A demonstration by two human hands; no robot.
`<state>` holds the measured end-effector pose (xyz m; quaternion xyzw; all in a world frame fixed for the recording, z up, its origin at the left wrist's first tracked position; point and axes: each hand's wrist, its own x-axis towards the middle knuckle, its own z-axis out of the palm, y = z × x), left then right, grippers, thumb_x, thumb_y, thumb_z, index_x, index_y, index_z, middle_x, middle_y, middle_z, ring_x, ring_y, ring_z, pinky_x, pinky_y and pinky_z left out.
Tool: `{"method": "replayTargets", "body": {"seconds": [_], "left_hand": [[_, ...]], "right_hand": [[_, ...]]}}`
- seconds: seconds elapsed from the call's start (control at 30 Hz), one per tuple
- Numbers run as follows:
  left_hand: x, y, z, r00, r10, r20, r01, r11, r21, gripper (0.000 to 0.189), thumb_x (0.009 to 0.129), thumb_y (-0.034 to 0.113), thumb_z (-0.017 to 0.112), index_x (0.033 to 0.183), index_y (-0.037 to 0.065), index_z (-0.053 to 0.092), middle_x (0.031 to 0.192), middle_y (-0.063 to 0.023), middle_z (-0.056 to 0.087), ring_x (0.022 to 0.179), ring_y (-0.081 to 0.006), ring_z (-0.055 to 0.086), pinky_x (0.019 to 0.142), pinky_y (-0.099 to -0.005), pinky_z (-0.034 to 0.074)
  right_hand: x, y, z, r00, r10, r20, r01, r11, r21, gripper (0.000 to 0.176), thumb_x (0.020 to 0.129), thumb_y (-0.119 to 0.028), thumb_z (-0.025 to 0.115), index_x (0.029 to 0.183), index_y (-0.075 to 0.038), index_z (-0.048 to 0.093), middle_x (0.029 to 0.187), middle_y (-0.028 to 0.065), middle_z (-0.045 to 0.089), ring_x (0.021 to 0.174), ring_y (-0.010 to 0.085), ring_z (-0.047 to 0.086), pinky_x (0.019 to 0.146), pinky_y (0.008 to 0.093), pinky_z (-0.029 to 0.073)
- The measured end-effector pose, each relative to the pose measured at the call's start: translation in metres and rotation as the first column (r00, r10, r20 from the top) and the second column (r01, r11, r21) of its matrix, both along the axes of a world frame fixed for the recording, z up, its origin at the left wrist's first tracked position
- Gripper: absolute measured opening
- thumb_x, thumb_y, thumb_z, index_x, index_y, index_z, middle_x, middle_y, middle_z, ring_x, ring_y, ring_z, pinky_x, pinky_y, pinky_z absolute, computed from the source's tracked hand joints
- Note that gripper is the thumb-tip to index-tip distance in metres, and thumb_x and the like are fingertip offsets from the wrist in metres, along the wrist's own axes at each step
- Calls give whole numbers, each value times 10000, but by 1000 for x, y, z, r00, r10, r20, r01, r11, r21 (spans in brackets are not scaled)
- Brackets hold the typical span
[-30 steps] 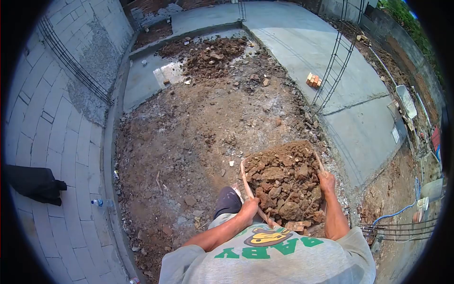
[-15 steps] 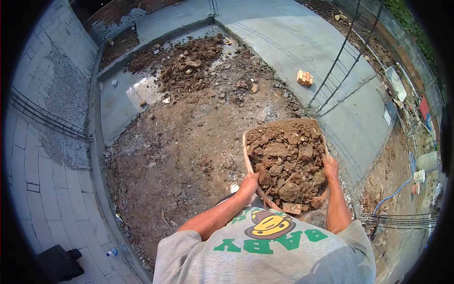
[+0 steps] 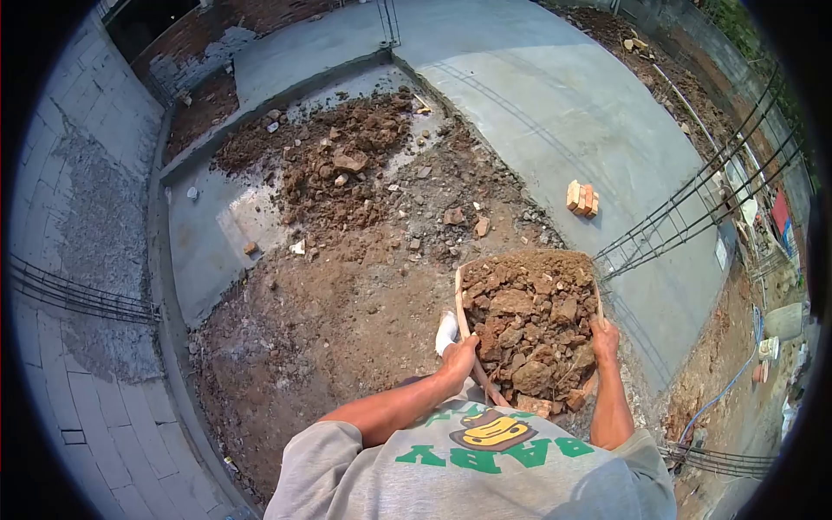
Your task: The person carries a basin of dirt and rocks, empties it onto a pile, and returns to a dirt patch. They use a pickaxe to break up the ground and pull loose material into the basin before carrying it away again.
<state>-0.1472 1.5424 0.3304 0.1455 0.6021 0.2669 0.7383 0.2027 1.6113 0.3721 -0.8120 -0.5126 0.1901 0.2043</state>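
Observation:
A scoop-shaped basket [image 3: 460, 299] with a pale rim hangs in front of my body, heaped with brown soil and broken rubble [image 3: 529, 334]. Closed around its left rim is my left hand [image 3: 460, 356]. My right hand [image 3: 605, 340] grips the opposite rim, fingers partly hidden by the edge. A piece of brick [image 3: 535, 405] rests at the near end of the load, close to my shirt. Below the basket the ground is mostly hidden.
Ahead lies a mound of loose soil [image 3: 347, 156] on rough ground. Stacked bricks [image 3: 582, 199] sit on the concrete slab [image 3: 520, 113]. Rebar cages [image 3: 693, 204] rise at the right, and more bars [image 3: 82, 295] stick out by the block wall [image 3: 95, 364] at left.
The view has shifted forward, with the mound and slab appearing lower and nearer. Both hands still hold the loaded basket, and a white shoe shows more beside it.

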Motion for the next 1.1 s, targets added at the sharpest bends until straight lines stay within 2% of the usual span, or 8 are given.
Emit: {"method": "replayTargets", "body": {"seconds": [0.17, 0.2, 0.53, 0.8, 0.87, 0.93, 1.0, 1.1], "left_hand": [[-39, 91, 35, 920, 234, 315, -137, 944, -302, 539, 946, 435, 351, 1301, 40, 439, 1206, -168, 556, 1064, -294, 553, 942, -423, 420], [-43, 108, 31, 935, 224, 275, -152, 953, -263, 525, 952, 436, 335, 1300, 60, 452, 1259, -165, 540, 1105, -295, 548, 953, -434, 423], [-126, 352, -24, 934, 145, 326, 14, 898, -440, 685, 946, 612, 253, 1350, 80, 409, 1233, -178, 558, 1064, -350, 579, 933, -481, 456], [-254, 594, -7, 972, 235, 25, -213, 919, -331, 571, 962, 557, 298, 1073, 51, 538, 881, -94, 557, 764, -235, 535, 689, -427, 448], [-310, 671, 25, 955, 294, 37, -267, 908, -323, 481, 970, 525, 350, 1012, 74, 511, 809, -54, 527, 752, -183, 516, 673, -376, 443], [-348, 707, -44, 732, 664, 155, -628, 745, -226, 406, 999, 439, 338, 924, 77, 504, 698, -17, 515, 521, -155, 482, 527, -303, 467], [-320, 688, -127, 785, 619, 21, -583, 750, -314, 402, 1006, 417, 338, 914, 67, 514, 690, -34, 521, 484, -175, 480, 468, -289, 459], [-255, 616, -178, 766, 635, -98, -551, 572, -607, 439, 1014, 386, 304, 1059, 45, 578, 720, -72, 546, 509, -190, 512, 461, -343, 475]], "right_hand": [[-46, 87, 28, 998, 10, 66, 3, 981, -193, 463, 826, -506, 610, 942, -64, 688, 793, 179, 657, 750, 342, 619, 718, 421, 460], [-54, 105, 25, 995, 4, 104, 14, 984, -178, 460, 846, -466, 628, 900, -12, 679, 659, 95, 591, 653, 192, 538, 647, 362, 442], [-132, 327, -13, 979, -7, 205, 68, 954, -292, 595, 846, -570, 531, 905, 0, 690, 840, 266, 651, 875, 409, 632, 775, 437, 472], [-313, 697, 47, 939, 320, 126, -223, 846, -484, 569, 869, -532, 481, 930, -13, 707, 904, 286, 652, 923, 410, 625, 833, 452, 461], [-356, 801, 42, 961, 275, 33, -213, 810, -546, 587, 884, -517, 475, 724, 24, 637, 713, 201, 631, 687, 342, 612, 727, 452, 462], [-350, 858, -4, 990, 133, -40, -121, 691, -713, 560, 895, -467, 467, 640, 19, 580, 630, 153, 590, 573, 293, 570, 668, 445, 455], [-307, 874, -112, 993, 89, -78, -109, 442, -891, 529, 903, -423, 455, 611, 8, 547, 597, 124, 558, 516, 265, 531, 635, 438, 448], [-229, 748, -209, 821, 478, 312, -43, 597, -801, 607, 913, -504, 418, 832, 32, 693, 826, 229, 673, 798, 320, 663, 778, 405, 497]]}}
